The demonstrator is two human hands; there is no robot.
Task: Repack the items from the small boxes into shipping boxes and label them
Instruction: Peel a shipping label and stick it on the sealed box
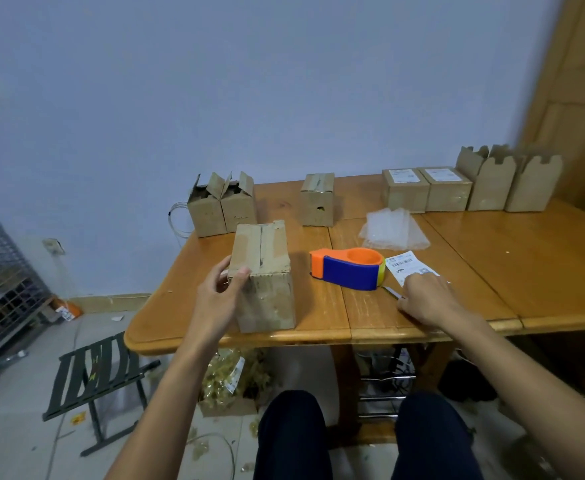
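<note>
Seated at wooden table [526,258], knees under near edge. Found L hand [220,292] clamped on near-left top corner of taped box [265,278]: thumb over top edge, other fingers wrapped round left side, partly hidden. Noted taped box upright on near-left part of table, top flaps sealed w/ clear tape along centre seam. Found R hand [427,299] palm down on table, fingers extended and close together, tips resting on near end of shipping label [403,265]; nothing gripped. Logged shipping label flat, just right of tape dispenser [349,268]; touching or not, cannot tell. Located tape dispenser (orange/blue) between taped box and shipping label, apart from box. Noted thin pale strip [393,292] by R thumb; type unclear. Logged bubble wrap [393,232] behind dispenser.

Back row, L to R: two open boxes [208,213] touching each other; one closed box [317,199] alone; two labelled boxes [405,194] side by side, stickers on top; open-flapped boxes [488,185] at far right, touching, count unclear.

Floor: folding stool [98,374] left of knees; wire crate [3,268] far left; bag of yellowish items [232,375] under table.
</note>
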